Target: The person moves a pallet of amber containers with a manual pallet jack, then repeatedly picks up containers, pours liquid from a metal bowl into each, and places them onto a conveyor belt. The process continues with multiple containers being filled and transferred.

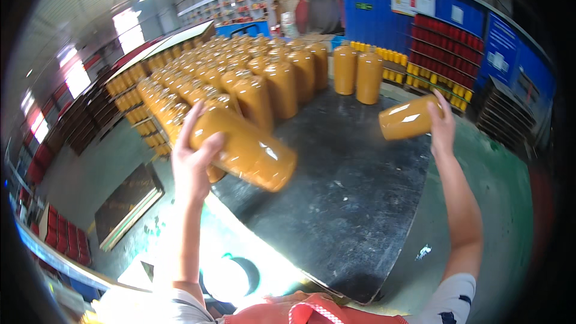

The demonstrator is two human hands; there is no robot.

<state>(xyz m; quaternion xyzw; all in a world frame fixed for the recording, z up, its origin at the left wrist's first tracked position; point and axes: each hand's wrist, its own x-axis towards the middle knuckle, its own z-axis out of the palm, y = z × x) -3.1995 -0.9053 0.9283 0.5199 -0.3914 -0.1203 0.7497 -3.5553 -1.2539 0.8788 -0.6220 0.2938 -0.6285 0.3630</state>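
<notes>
My left hand is wrapped round a glossy mustard-yellow bottle, tilted with its base toward the lower right. The bottle's neck end is hidden by the hand. Out to the right, my right hand grips a second yellow bottle, lying nearly sideways with its base to the left. Both bottles are held above a black tabletop. Behind them, many upright bottles of the same kind stand in packed rows. At the table's far right edge, two bottles stand a little apart from the rows.
Racks of yellow and red bottles line a blue wall. Stacked dark boards stand at the right. On the green floor at left lies a dark panel. A round white container is below the table's near-left edge.
</notes>
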